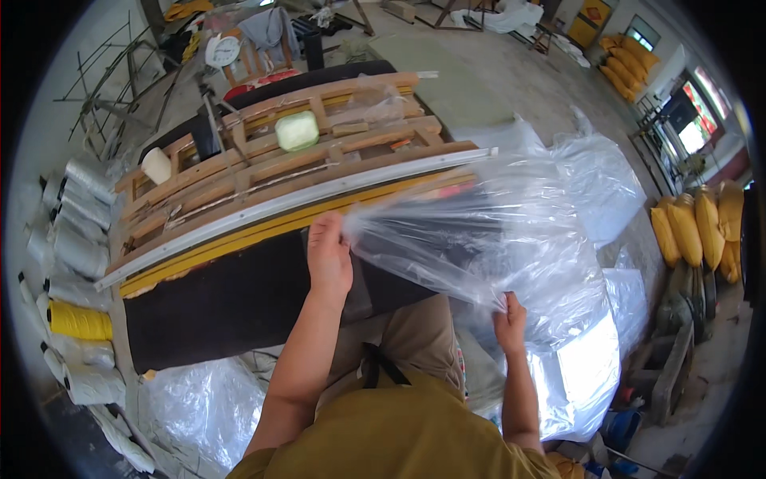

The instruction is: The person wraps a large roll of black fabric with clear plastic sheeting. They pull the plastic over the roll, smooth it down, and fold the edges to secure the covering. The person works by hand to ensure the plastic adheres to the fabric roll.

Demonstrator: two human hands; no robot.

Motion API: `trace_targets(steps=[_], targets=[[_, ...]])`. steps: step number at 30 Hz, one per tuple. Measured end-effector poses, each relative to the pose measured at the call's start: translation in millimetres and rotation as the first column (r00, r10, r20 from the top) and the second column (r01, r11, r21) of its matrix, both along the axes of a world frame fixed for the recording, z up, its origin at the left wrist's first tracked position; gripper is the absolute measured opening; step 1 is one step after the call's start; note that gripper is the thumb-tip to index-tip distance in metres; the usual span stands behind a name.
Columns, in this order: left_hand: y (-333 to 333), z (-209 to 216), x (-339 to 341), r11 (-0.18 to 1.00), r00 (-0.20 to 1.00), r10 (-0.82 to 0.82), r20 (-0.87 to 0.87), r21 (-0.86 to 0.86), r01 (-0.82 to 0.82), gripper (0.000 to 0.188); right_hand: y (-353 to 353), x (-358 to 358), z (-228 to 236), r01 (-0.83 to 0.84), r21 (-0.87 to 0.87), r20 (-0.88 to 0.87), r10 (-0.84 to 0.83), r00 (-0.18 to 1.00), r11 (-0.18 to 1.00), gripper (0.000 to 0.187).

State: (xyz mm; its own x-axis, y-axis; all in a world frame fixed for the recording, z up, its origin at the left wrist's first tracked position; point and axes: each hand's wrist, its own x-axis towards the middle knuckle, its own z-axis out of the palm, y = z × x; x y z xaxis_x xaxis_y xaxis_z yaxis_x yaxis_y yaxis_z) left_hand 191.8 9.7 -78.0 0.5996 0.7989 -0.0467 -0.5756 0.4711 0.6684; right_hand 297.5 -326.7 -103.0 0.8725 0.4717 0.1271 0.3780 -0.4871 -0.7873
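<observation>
A large sheet of clear plastic film [527, 215] spreads from my hands toward the right and hangs down over the right end of the bench. My left hand [329, 254] pinches a gathered corner of it above the black padded surface [231, 295]. Lower and to the right, my right hand [511, 321] grips another edge of the same film. Between the two hands the film is pulled into long creases. Just past my left hand lies a long pale metal strip [295, 199] with a yellow bar [279, 222] along it.
Wooden slats [263, 168] behind the strip carry a pale green plastic box [297, 131] and a white roll [156, 165]. Film rolls [80, 255] and a yellow spool [80, 319] line the left side. Yellow sacks [696, 227] stand at right. Loose film [203, 403] lies below the bench.
</observation>
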Motion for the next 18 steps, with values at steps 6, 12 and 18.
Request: trace_targets(steps=[6,12,18], targets=[[-91.8,1.2,-18.8,0.546,0.761,-0.641,0.095,-0.641,0.540,0.036,-29.4,-21.6,39.4,-0.308,0.067,-0.753,0.251,0.609,0.949,0.025],[-60.7,4.2,-22.9,0.969,0.991,-0.130,-0.042,-0.218,0.118,0.017,-72.0,2.7,100.5,0.039,-0.307,0.308,0.061,0.949,0.951,0.031],[-61.4,-15.6,-60.3,0.937,0.998,-0.069,-0.014,-0.345,0.060,0.017,-43.8,-14.6,4.0,-0.338,-0.278,-0.525,0.152,0.838,0.899,0.019]])
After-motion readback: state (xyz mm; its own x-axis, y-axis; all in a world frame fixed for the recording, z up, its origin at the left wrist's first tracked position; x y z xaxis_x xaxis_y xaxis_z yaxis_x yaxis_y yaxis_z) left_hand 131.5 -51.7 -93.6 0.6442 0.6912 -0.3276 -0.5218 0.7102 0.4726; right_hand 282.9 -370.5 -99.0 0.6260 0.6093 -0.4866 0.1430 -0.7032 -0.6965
